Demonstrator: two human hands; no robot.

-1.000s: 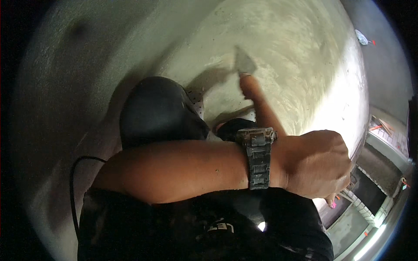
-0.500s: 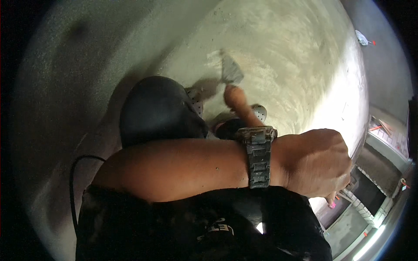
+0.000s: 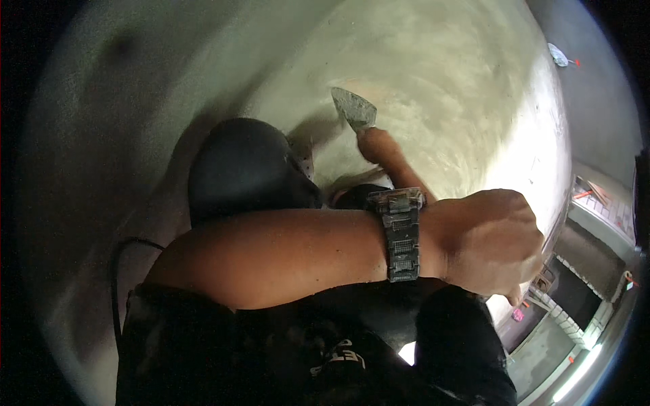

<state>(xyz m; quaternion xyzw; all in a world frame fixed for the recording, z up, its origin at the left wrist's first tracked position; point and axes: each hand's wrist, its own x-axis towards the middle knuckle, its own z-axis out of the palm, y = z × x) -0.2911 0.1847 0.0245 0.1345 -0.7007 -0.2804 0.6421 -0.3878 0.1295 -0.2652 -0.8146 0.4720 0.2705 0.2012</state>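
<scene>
Grey-green floor (image 3: 433, 74) around the hands (image 3: 484, 243), shadowed to their left; bright light patch (image 3: 539, 132) to their right, grey wall (image 3: 602, 101) beyond; dark rectangle (image 3: 579, 289) and glowing strip (image 3: 577, 373) farther right of them.

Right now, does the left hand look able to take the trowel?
Probably not easily: the right hand grips the trowel, and the left hand is apart from it, farther to the right. The blade looks uncovered, though, so touching it may be possible.

The grey-green floor (image 3: 440, 115) bore faint curved streaks, shadowed at left, glaring white at right. A perforated shoe (image 3: 308, 164) stood on it; whether the trowel (image 3: 355, 108) touched it, I couldn't tell.
</scene>
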